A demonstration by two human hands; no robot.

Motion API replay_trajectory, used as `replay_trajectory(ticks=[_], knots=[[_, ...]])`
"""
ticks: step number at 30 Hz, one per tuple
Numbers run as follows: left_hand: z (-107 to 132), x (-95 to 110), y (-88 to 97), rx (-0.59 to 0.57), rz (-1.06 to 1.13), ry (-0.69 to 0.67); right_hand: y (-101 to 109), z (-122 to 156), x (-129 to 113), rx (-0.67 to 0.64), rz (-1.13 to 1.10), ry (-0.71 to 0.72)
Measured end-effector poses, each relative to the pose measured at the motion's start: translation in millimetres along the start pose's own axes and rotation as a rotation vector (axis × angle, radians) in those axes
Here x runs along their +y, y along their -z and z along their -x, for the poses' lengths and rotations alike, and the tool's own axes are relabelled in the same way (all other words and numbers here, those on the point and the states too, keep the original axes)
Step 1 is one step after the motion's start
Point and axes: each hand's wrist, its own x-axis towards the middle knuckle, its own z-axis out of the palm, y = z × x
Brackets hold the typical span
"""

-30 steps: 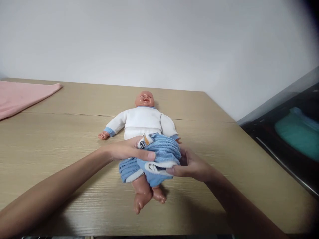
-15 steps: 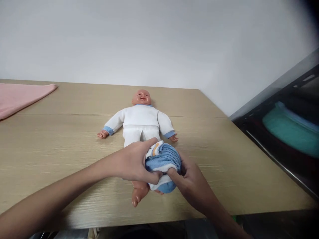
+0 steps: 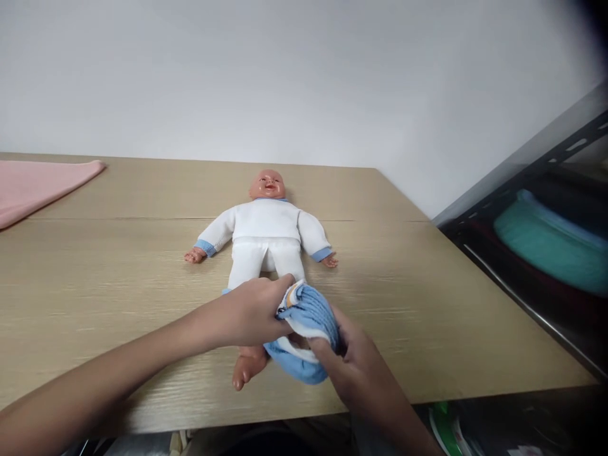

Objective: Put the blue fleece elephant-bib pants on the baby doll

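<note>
1. Blue cloth hides one foot of the doll, down by its legs.
2. Left hand and right hand both grip it; some fingers are hidden.
3. Pink cloth gets cut off at the view's left edge.

Blue-and-white ribbed garment, white doll outfit, blue cuffs, pink cloth, tan wood-grained table

One doll, one blue garment, one pink cloth show.
</note>
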Motion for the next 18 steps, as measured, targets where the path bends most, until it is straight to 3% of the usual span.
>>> replay_trajectory(ticks=[5,10,14,18], knots=[[4.3,3.6,-6.7,-0.015,-0.256,0.031,-14.7,25.1,26.8,0.124,0.152,-0.051],[4.6,8.2,-8.8,-0.038,-0.403,0.026,-18.6,24.5,36.4,0.376,0.291,0.1],[3.0,2.0,-11.2,-0.116,-0.314,0.064,-22.0,19.9,45.6,0.315,0.129,0.06],[-0.5,-11.1,-8.5,-0.105,-0.08,0.041,-28.0,17.5,64.7,0.223,-0.22,-0.013]])
